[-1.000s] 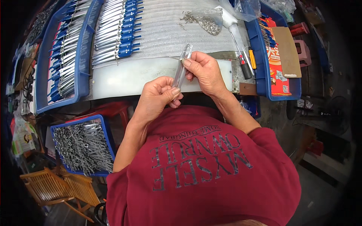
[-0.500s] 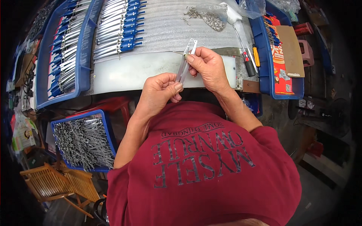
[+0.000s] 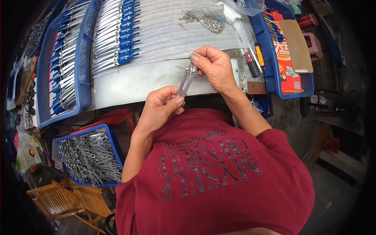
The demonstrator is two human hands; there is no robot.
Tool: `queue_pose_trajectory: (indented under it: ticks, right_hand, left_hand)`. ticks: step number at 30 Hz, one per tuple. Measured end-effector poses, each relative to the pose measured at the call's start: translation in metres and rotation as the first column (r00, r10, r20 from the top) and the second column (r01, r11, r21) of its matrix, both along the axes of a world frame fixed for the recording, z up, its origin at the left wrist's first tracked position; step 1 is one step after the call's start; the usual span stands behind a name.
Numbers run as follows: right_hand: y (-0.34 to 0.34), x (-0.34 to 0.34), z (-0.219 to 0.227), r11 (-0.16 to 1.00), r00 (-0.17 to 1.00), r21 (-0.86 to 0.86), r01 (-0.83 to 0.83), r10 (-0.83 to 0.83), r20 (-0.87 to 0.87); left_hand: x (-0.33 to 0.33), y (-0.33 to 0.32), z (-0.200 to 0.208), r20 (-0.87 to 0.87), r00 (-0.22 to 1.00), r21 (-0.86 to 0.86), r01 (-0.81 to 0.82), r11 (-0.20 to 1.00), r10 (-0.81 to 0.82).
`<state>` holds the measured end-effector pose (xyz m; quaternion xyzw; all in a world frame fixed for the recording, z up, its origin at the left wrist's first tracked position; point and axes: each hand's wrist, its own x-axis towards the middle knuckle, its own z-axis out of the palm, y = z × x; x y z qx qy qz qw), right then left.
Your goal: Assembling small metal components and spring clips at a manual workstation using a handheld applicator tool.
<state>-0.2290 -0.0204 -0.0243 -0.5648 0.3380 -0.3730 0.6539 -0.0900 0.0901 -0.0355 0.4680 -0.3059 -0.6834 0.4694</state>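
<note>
A slim silver metal piece with two long arms (image 3: 184, 83) is held between my hands, slanting over the near edge of the table. A thin pin crosses it close to the far end and sticks out to the left. My left hand (image 3: 158, 107) pinches the near end between thumb and fingers. My right hand (image 3: 216, 70) is closed on the far end, its thumb and fingers covering the tip. Beyond them to the left, similar silver pieces with blue ends (image 3: 126, 55) lie side by side in a row.
Small metal pins (image 3: 212, 24) lie in and beside a clear bag. Screwdrivers with black-red (image 3: 253, 67) and yellow (image 3: 259, 56) handles lie at right. Blue trays stand left (image 3: 83, 66) and right (image 3: 309, 88). A lower blue bin (image 3: 113, 147) holds many grey metal parts.
My right hand has shifted to the far tip of the metal piece, which stuck out above it before. The crossing pin now shows below my right thumb. The whole view has shifted slightly.
</note>
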Motion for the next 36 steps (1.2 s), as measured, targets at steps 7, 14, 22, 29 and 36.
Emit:
queue_pose_trajectory:
  ticks: [7,14,22,29,36]
  right_hand:
    - [0.008,0.004,-0.004,0.999,0.999,0.007,0.042,-0.042,0.019]
    - [0.014,0.01,-0.008,0.994,0.995,0.047,0.094,-0.096,0.027]
    - [0.016,0.015,-0.01,0.989,0.988,0.041,0.145,-0.146,0.041]
    - [0.019,0.012,-0.01,0.992,0.99,0.047,0.12,-0.123,0.068]
    - [0.013,0.0,-0.008,0.995,0.992,-0.018,-0.097,0.098,0.083]
  left_hand:
    - [-0.01,-0.007,-0.005,0.531,0.842,-0.196,0.014,0.98,0.094]
    - [-0.022,-0.017,-0.005,0.578,0.689,-0.476,-0.151,0.866,0.438]
    - [-0.022,-0.02,-0.001,0.76,0.218,-0.644,0.137,0.752,0.612]
    - [-0.016,-0.021,-0.007,0.743,0.214,-0.668,0.19,0.719,0.634]
    - [-0.008,-0.02,-0.006,0.717,0.295,-0.689,0.166,0.705,0.632]
